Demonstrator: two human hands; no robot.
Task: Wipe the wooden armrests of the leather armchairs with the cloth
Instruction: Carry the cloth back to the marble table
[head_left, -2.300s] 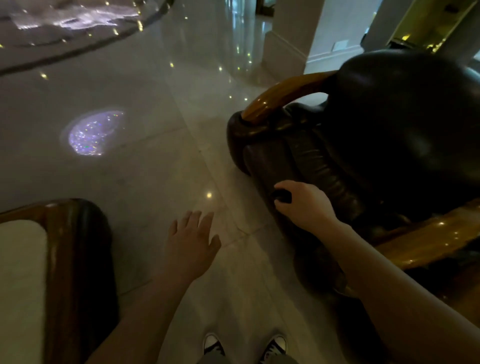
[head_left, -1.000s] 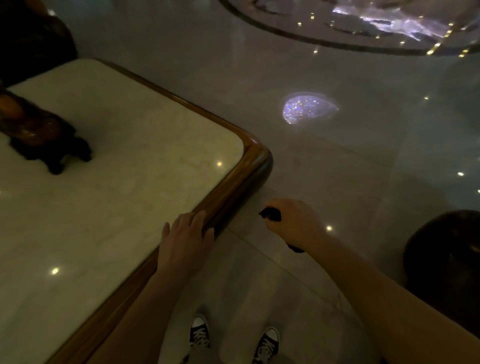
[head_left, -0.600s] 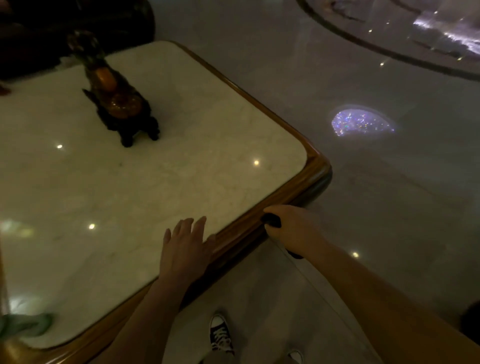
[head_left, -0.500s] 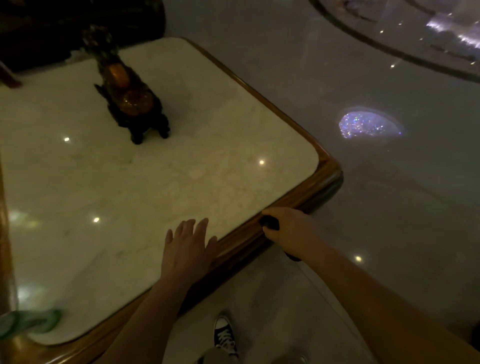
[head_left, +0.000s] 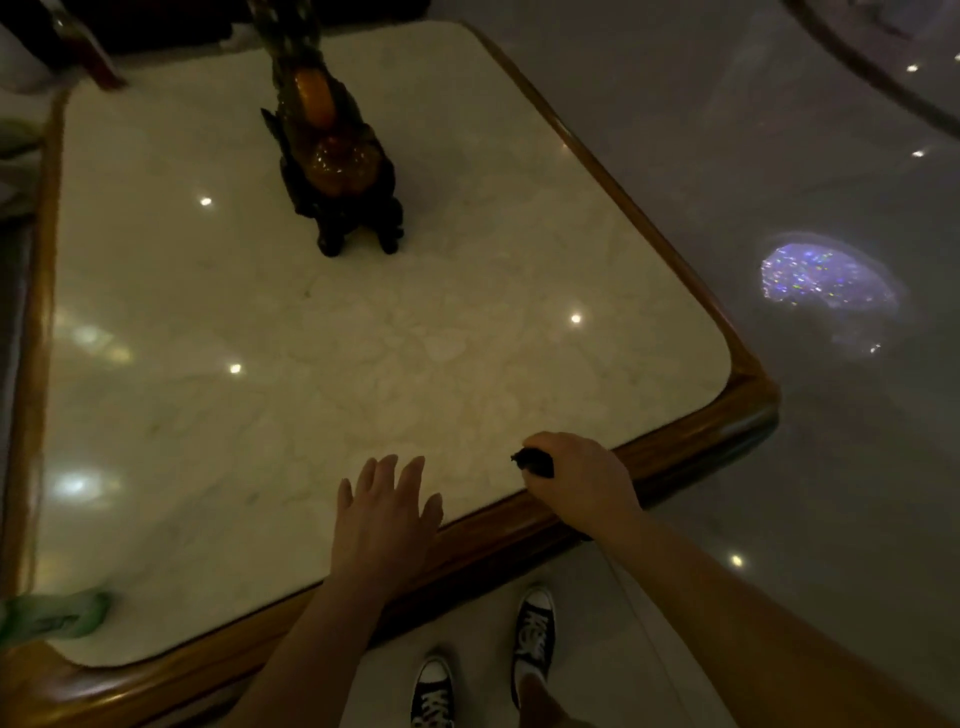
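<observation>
A pale green cloth (head_left: 54, 613) lies crumpled on the near left corner of a marble-topped table (head_left: 691, 447) with a wooden rim. My left hand (head_left: 384, 514) hovers flat over the marble near the front rim, fingers apart and holding nothing. To its right, my right hand (head_left: 576, 480) is closed around a small dark object (head_left: 535, 461) above the same rim. What that object is cannot be made out. Beyond the table's far left corner stands dark furniture with a reddish wooden part (head_left: 96, 62), possibly an armchair.
A dark carved figurine (head_left: 337, 156) with amber parts stands on the far half of the marble. Glossy stone floor with a bright light patch (head_left: 826, 280) spreads to the right. My two sneakers (head_left: 532, 629) stand on the floor just before the table's front rim.
The view has swung left, away from the leather armchair and onto the table. Both hands now sit over the marble top instead of the floor. The green cloth has come into view.
</observation>
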